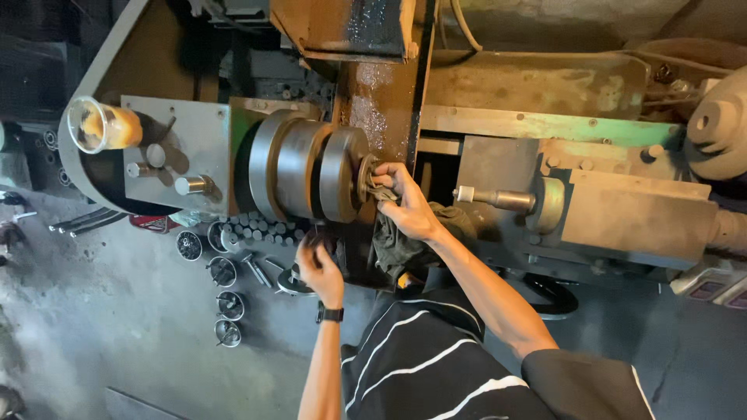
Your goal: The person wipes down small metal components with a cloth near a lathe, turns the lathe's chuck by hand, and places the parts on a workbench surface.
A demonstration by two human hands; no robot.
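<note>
Pressing against the face of the lathe chuck [342, 173], a dark greasy rag [389, 229] is being held by the right hand [408, 206], fingers curled round the cloth near the small round workpiece [366, 180] mounted at the chuck centre. The rest of the rag is hanging down below the wrist, in front of the machine bed. The left hand [319, 268] is being kept lower, just under the chuck, fingers bent inward; whether anything is being gripped there can't be told, as the palm is turned away. A black wristwatch [330, 314] is being worn on that arm. To the right of the rag hand, well apart, the tailstock [615, 206] w/ its metal spindle [494, 198] is being pointed toward the chuck. On the floor at left, several round metal parts [222, 299] are lying in a loose group near the left hand. A clear plastic cup [101, 124] w/ orange contents is sitting on the headstock cover [191, 144]. A black shirt w/ white stripes [436, 365] is being worn.
</note>
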